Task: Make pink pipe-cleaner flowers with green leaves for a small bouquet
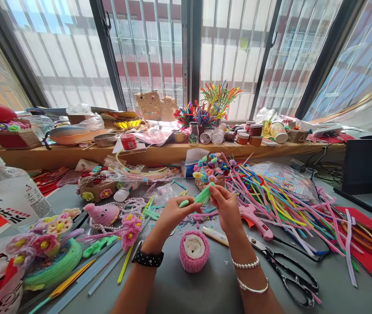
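Observation:
Light green pipe cleaners (203, 196) stretch between both hands above the middle of the table. My left hand (182, 208) pinches their lower left end, with a short green piece sticking out past the fingers. Closed at the upper right end, my right hand (224, 205) grips them between thumb and fingertips. Below the hands stands a small round pink fuzzy pot (194, 255) with a white roll inside. A pale utility knife (216, 236) lies just right of the pot. Black-handled scissors (285, 268) rest beside my right forearm.
Many loose coloured pipe cleaners (271, 196) cover the right side, near a pink glue gun (257, 221). A flower basket (210, 174) stands behind the hands. Glue sticks (87, 274), a green flower wreath (55, 266) and a plastic bottle (5, 192) occupy the left.

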A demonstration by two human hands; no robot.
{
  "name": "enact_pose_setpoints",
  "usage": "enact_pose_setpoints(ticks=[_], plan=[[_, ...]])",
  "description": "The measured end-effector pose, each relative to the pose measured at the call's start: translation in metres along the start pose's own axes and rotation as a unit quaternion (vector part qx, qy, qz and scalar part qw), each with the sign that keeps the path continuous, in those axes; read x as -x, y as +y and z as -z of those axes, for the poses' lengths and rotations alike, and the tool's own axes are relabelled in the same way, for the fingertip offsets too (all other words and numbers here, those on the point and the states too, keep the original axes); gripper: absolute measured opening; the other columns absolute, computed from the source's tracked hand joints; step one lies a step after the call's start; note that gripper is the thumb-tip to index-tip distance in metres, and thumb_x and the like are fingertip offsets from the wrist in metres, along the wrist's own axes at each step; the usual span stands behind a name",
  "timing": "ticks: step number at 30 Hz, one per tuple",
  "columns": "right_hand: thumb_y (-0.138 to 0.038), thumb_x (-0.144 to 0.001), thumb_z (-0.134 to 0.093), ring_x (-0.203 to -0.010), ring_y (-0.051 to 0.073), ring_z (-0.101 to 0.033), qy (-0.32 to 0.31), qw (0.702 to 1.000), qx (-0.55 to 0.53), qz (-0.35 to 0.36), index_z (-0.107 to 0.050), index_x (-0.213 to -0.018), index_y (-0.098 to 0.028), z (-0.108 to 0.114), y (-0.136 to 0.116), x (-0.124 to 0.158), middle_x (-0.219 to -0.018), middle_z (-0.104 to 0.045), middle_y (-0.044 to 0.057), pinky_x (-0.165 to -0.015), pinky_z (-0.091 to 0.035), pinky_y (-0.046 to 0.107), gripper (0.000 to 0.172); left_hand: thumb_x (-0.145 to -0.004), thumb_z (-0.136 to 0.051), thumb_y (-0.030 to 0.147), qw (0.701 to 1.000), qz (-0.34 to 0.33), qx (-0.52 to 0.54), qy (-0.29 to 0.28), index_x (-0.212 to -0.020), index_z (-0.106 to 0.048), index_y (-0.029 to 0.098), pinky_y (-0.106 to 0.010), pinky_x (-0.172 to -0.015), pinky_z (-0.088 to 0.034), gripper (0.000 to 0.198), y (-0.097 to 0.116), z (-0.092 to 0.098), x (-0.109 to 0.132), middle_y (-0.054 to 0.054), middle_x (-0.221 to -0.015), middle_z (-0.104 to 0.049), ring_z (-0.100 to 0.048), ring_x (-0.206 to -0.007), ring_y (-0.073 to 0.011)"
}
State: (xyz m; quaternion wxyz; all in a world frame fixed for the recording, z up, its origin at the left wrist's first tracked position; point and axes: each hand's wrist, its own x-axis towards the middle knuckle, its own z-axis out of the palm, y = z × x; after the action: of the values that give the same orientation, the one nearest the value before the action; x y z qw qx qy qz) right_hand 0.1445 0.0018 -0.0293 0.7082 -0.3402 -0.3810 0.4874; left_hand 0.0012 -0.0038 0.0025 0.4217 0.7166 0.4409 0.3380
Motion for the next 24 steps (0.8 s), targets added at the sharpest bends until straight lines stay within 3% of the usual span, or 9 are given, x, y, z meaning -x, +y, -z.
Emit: enact_pose_setpoints(ticks=[6,10,13,19,24], plan=[[-0.032,-0.059,-0.066,-0.045,0.005,-0.037,0.019,0.999,-0.009,-0.045,-0.057,-0.064,-0.015,-0.002,-0.003,0.000,-0.049,-0.046,-0.005,-0.043,-0.030,0.018,0.019,-0.066,-0.055,0.040,1.000,-0.001,-0.012,0.029,-0.065,-0.062,0.014,-0.019,-0.048,-0.029,0.027,-0.006,0.000,-0.002,0.002,-0.057,-0.055,-0.040,-0.051,-0.0090],[-0.031,-0.062,-0.064,-0.046,0.005,-0.035,-0.007,0.999,-0.009,-0.042,-0.057,-0.068,-0.015,-0.002,-0.007,0.000,-0.052,-0.045,-0.005,-0.042,-0.028,0.017,0.019,-0.066,-0.055,0.038,0.997,-0.027,-0.044,0.060,-0.063,-0.060,0.014,-0.019,-0.047,-0.029,0.024,-0.006,-0.002,-0.001,0.003,-0.054,-0.052,-0.039,-0.049,-0.0082],[-0.030,-0.065,-0.062,-0.048,0.004,-0.034,-0.033,0.999,0.007,-0.042,-0.059,-0.070,-0.015,-0.003,-0.009,0.001,-0.058,-0.045,-0.004,-0.043,-0.028,0.016,0.016,-0.067,-0.055,0.037,0.997,-0.031,-0.059,0.049,-0.060,-0.058,0.015,-0.018,-0.047,-0.031,0.024,-0.005,0.000,0.001,0.004,-0.053,-0.051,-0.040,-0.048,-0.0082],[-0.030,-0.066,-0.061,-0.047,0.005,-0.033,-0.054,0.997,0.027,-0.041,-0.057,-0.067,-0.016,-0.002,-0.012,0.003,-0.055,-0.043,-0.005,-0.043,-0.027,0.017,0.014,-0.069,-0.053,0.041,0.995,-0.024,-0.039,0.092,-0.072,-0.064,0.017,-0.022,-0.064,-0.039,0.027,-0.003,0.007,0.002,-0.001,-0.070,-0.064,-0.054,-0.068,-0.0154],[-0.031,-0.066,-0.060,-0.046,0.005,-0.032,-0.052,0.997,0.035,-0.038,-0.056,-0.068,-0.016,0.000,-0.011,0.002,-0.052,-0.041,-0.005,-0.042,-0.025,0.017,0.016,-0.066,-0.055,0.042,0.997,-0.024,-0.040,0.055,-0.075,-0.064,0.016,-0.021,-0.057,-0.040,0.029,-0.008,0.007,0.001,-0.001,-0.071,-0.063,-0.054,-0.063,-0.0143]])
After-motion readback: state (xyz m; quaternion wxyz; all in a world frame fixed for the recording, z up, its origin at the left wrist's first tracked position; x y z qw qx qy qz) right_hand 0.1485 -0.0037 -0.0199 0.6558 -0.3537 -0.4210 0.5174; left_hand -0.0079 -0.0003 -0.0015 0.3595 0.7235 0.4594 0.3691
